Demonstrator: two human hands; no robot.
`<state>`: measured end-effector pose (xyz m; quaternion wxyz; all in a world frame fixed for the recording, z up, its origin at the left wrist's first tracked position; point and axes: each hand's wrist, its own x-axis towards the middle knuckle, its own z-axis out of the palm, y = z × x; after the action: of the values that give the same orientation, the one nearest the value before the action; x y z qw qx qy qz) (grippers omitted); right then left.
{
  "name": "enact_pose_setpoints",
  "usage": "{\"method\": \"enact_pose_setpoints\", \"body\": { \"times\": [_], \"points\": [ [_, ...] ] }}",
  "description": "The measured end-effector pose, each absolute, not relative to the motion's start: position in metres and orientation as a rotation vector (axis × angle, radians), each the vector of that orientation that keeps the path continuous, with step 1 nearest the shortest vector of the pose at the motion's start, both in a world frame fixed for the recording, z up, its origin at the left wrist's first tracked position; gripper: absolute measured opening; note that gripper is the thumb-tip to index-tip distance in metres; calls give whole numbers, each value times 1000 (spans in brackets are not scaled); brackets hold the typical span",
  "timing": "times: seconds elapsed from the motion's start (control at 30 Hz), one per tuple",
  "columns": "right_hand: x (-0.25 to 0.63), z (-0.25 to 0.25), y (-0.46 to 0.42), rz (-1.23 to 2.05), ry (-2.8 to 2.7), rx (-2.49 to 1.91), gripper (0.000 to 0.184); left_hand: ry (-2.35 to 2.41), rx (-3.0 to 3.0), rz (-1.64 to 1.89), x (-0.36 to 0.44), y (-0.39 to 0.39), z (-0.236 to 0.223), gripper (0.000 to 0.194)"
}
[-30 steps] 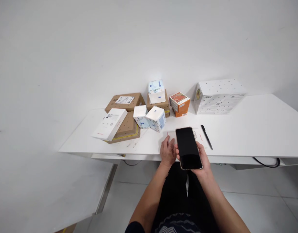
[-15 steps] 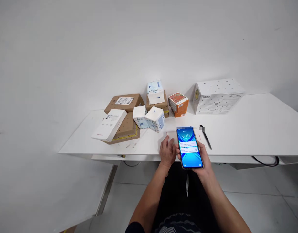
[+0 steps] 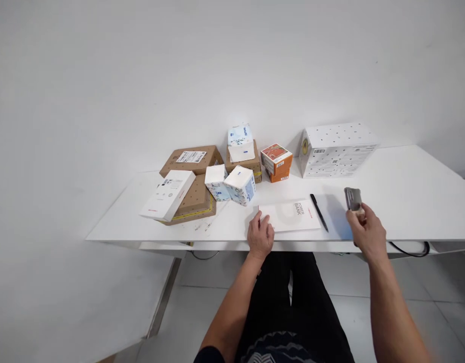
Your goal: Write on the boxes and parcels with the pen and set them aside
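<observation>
A smartphone [image 3: 352,198] is in my right hand [image 3: 367,233], tilted on edge above the right part of the table with its back towards me. The fingers of that hand are closed round its lower part, and a bluish glow shows on the table beside it. A flat white box printed "POWER BANK" [image 3: 289,214] lies near the front edge. At its left end rests my left hand [image 3: 260,234], fingers curled over the corner. Between the box and the phone lies a black pen [image 3: 318,213].
Brown cartons [image 3: 196,194] stand at the left with a white box [image 3: 168,194] leaning on them. Patterned tissue packs [image 3: 240,185] sit in the middle, beside small orange boxes [image 3: 277,159]. A large white dotted box [image 3: 336,151] stands against the wall. A black cable [image 3: 410,250] hangs below the table.
My right hand has carried the phone to the right and turned it, so its screen no longer faces me. The power bank box is now uncovered. My left hand has hardly moved.
</observation>
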<state>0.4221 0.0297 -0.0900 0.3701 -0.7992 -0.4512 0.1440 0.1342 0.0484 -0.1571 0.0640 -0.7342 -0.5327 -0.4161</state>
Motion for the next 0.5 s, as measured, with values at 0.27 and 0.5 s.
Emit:
{"method": "enact_pose_setpoints", "body": {
  "times": [0.27, 0.5],
  "points": [
    [445, -117, 45, 20, -1520, -2350, 65, -1612, -2210, -1249, 134, 48, -156, 30],
    [426, -106, 52, 26, -1821, -2060, 71, -1632, -2227, -1261, 135, 48, -155, 31]
  ]
}}
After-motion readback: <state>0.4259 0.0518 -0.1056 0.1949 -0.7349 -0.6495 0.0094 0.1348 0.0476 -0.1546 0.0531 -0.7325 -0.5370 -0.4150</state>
